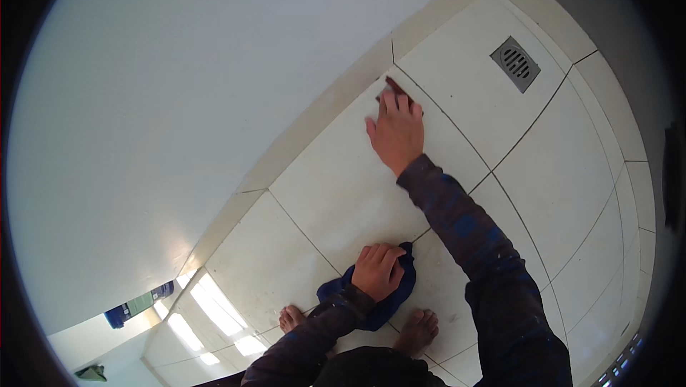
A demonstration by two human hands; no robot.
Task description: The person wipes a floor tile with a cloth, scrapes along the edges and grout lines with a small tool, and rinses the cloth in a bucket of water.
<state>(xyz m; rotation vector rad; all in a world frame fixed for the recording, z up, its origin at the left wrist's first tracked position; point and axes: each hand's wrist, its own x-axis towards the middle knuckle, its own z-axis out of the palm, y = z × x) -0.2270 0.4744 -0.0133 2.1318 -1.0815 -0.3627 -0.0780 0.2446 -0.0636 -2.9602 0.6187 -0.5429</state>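
Cream-coloured glazed tiles (336, 194) covered the floor, large squares divided by thin dark grout lines, and a low skirting strip (314, 130) of the same tile ran along the foot of a plain white wall (179, 87). One square metal drain grate (515, 64) sat in a tile beyond my reaching hand, near the skirting. Taking that drain as my mark, everything else lay on the side toward my feet.

My right hand (395, 132) lay flat on the tile, fingers together and stretched forward, pressing a small dark tool (394, 87) against the grout joint at the foot of the skirting, a short way from the drain. Only the tool's tip showed past my fingertips, so I could not tell what kind it was.

My left hand (377, 270) was much further from the drain, curled down with knuckles bent on one dark blue cloth (389, 294) bunched on the floor, where two grout lines crossed. Both my sleeves were dark and speckled.

My two bare feet (418, 330) stood just behind the cloth, furthest from the drain. Off to the far corner, bright patches of light (214, 308) lay on the tiles, and a blue and green object (139, 306) rested by the wall there, too small to make out.
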